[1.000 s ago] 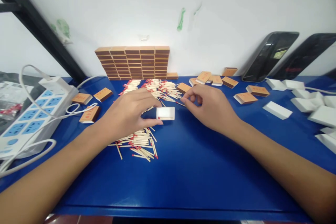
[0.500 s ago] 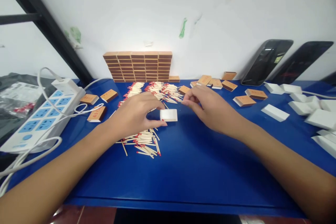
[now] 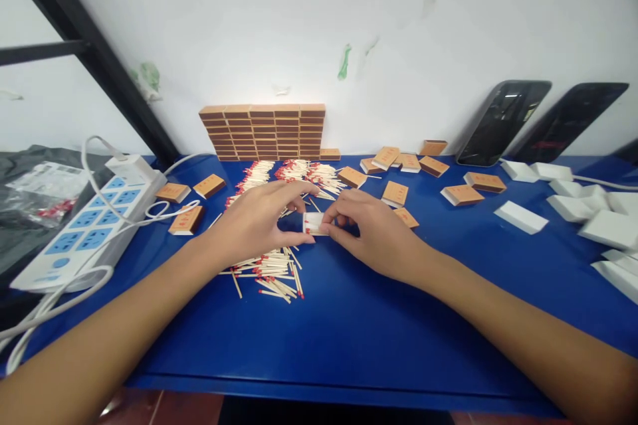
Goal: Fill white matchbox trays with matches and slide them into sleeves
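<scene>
A small white matchbox tray (image 3: 314, 218) lies on the blue table between my hands. My left hand (image 3: 259, 216) grips its left end between thumb and fingers. Red match heads show inside the tray at its left side. My right hand (image 3: 376, 232) is pinched over the tray's right end, with a matchstick (image 3: 315, 232) at its fingertips; the fingers hide part of it. Loose matches (image 3: 274, 272) with red heads lie in a heap below my left hand. More piles of matches (image 3: 323, 176) spread behind it.
Brown matchboxes are stacked in a block (image 3: 262, 133) against the wall. Several loose matchboxes (image 3: 395, 194) lie behind my right hand. White trays (image 3: 613, 222) are heaped at the right, near two leaning phones (image 3: 503, 123). A power strip (image 3: 94, 226) with cables stands left.
My right hand has moved left and down to the tray. Match heads now show inside the tray. Matchboxes that my right hand covered are visible behind it.
</scene>
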`<action>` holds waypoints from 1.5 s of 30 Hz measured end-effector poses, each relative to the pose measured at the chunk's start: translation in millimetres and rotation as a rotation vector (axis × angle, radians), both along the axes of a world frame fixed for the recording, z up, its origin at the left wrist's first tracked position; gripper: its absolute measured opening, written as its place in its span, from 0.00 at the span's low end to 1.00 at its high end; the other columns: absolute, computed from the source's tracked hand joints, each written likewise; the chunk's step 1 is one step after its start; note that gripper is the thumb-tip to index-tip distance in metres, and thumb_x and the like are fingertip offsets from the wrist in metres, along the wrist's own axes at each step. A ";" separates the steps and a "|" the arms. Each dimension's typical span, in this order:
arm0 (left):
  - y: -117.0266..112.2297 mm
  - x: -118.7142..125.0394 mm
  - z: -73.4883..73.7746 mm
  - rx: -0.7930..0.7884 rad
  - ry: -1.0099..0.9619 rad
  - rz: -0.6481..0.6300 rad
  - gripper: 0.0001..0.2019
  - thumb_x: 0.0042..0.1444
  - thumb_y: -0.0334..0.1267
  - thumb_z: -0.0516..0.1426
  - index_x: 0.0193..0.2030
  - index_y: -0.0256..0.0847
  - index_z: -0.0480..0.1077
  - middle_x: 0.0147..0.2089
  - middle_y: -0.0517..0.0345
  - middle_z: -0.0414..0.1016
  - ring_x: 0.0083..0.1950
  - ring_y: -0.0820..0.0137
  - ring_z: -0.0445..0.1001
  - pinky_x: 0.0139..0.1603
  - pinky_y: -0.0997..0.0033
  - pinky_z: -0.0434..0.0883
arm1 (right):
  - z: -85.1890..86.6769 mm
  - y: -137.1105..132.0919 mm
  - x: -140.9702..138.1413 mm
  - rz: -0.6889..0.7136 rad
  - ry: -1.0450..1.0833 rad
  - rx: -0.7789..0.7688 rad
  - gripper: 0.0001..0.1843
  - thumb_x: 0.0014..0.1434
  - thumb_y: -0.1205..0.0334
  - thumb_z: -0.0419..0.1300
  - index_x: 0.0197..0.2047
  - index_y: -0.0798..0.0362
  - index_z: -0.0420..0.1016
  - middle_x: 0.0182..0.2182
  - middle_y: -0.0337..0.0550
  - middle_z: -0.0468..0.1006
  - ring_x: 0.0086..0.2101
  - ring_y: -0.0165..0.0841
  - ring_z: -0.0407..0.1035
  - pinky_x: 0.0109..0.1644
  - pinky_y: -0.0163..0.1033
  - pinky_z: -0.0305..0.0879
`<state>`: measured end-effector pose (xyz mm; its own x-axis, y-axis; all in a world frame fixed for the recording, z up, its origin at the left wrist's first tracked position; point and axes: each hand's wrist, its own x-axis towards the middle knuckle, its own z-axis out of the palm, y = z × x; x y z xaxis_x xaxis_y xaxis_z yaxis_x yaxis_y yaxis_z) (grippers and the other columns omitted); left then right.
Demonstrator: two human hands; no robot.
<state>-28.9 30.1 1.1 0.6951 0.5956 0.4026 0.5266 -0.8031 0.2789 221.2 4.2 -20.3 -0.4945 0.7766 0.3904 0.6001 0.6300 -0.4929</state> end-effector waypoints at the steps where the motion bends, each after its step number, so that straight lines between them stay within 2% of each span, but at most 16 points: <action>1: -0.6 -0.4 1.2 0.013 0.010 0.004 0.35 0.57 0.43 0.74 0.68 0.45 0.68 0.48 0.58 0.84 0.50 0.62 0.83 0.52 0.62 0.76 | 1.7 -0.8 0.2 0.001 0.006 0.009 0.05 0.68 0.69 0.63 0.40 0.52 0.80 0.34 0.42 0.76 0.39 0.36 0.70 0.43 0.41 0.65; 5: 0.2 -4.2 4.2 0.029 0.020 0.043 0.34 0.58 0.44 0.74 0.68 0.44 0.68 0.49 0.56 0.85 0.52 0.61 0.83 0.52 0.62 0.77 | 7.7 0.2 1.2 -0.017 0.057 0.053 0.05 0.69 0.67 0.61 0.40 0.52 0.79 0.33 0.41 0.75 0.35 0.34 0.70 0.40 0.40 0.64; 9: 2.6 -9.8 8.6 0.056 0.051 0.080 0.31 0.57 0.42 0.74 0.65 0.44 0.72 0.47 0.57 0.85 0.48 0.61 0.83 0.47 0.64 0.76 | 3.4 16.2 -1.5 -0.190 0.077 0.058 0.06 0.67 0.66 0.61 0.37 0.52 0.78 0.30 0.40 0.74 0.31 0.33 0.67 0.37 0.40 0.61; 12: 1.6 -12.4 13.8 0.073 0.048 0.062 0.29 0.56 0.43 0.74 0.63 0.44 0.73 0.45 0.57 0.85 0.45 0.63 0.83 0.46 0.65 0.76 | -4.2 29.9 -10.6 -0.279 0.019 -0.018 0.03 0.63 0.63 0.66 0.36 0.52 0.79 0.33 0.43 0.78 0.33 0.35 0.69 0.38 0.42 0.62; 15: -1.0 -12.4 17.8 0.064 0.026 0.047 0.29 0.55 0.43 0.73 0.62 0.43 0.74 0.43 0.59 0.84 0.43 0.65 0.83 0.44 0.67 0.75 | -8.5 35.6 -20.3 -0.254 -0.038 -0.043 0.02 0.60 0.67 0.66 0.36 0.52 0.78 0.35 0.45 0.79 0.37 0.37 0.72 0.41 0.42 0.65; 17: -2.3 -11.4 18.0 0.045 0.035 0.054 0.28 0.56 0.43 0.72 0.62 0.44 0.73 0.42 0.60 0.84 0.41 0.66 0.83 0.42 0.68 0.74 | -8.5 35.5 -22.4 -0.227 -0.073 -0.026 0.05 0.61 0.70 0.63 0.34 0.51 0.76 0.34 0.45 0.79 0.37 0.37 0.72 0.41 0.42 0.65; 21: -2.3 -8.6 12.3 0.035 0.067 0.045 0.29 0.56 0.44 0.72 0.63 0.45 0.73 0.43 0.60 0.85 0.42 0.64 0.82 0.41 0.68 0.74 | -8.0 35.5 -14.3 -0.243 -0.127 -0.015 0.09 0.66 0.66 0.61 0.32 0.50 0.72 0.33 0.46 0.78 0.35 0.39 0.70 0.39 0.44 0.63; 25: -3.0 -4.8 6.9 0.033 0.098 0.023 0.30 0.57 0.43 0.72 0.64 0.46 0.72 0.42 0.60 0.84 0.44 0.62 0.82 0.44 0.65 0.74 | -13.1 40.0 -3.1 -0.259 -0.160 0.034 0.08 0.69 0.66 0.57 0.36 0.50 0.72 0.35 0.46 0.77 0.36 0.39 0.70 0.41 0.45 0.63; 30: -3.9 -3.8 11.7 -0.005 0.082 0.063 0.32 0.55 0.42 0.73 0.67 0.45 0.72 0.43 0.60 0.85 0.44 0.63 0.83 0.42 0.67 0.73 | -15.0 42.9 1.0 -0.272 -0.180 0.056 0.03 0.68 0.66 0.60 0.39 0.52 0.73 0.36 0.45 0.76 0.36 0.38 0.68 0.40 0.43 0.61; 33: -2.7 -6.9 13.5 0.006 0.073 0.080 0.32 0.56 0.44 0.72 0.67 0.45 0.72 0.44 0.59 0.85 0.43 0.64 0.83 0.41 0.68 0.73 | -11.4 42.2 0.7 -0.238 -0.201 0.059 0.05 0.69 0.67 0.60 0.39 0.52 0.73 0.36 0.45 0.76 0.36 0.38 0.68 0.40 0.43 0.61; 39: 0.8 -9.3 8.8 0.003 0.073 0.083 0.34 0.55 0.43 0.72 0.68 0.44 0.71 0.43 0.58 0.84 0.39 0.66 0.82 0.38 0.69 0.74 | -10.5 45.4 2.3 -0.191 -0.184 0.086 0.02 0.70 0.68 0.60 0.42 0.52 0.74 0.40 0.47 0.76 0.39 0.39 0.69 0.45 0.43 0.63; 45: 2.7 -6.6 8.1 -0.044 0.065 0.074 0.35 0.56 0.46 0.73 0.69 0.45 0.71 0.43 0.59 0.85 0.41 0.65 0.83 0.41 0.69 0.74 | -11.5 45.9 5.4 -0.172 -0.232 0.058 0.07 0.70 0.69 0.58 0.39 0.52 0.73 0.38 0.47 0.75 0.42 0.41 0.69 0.46 0.44 0.63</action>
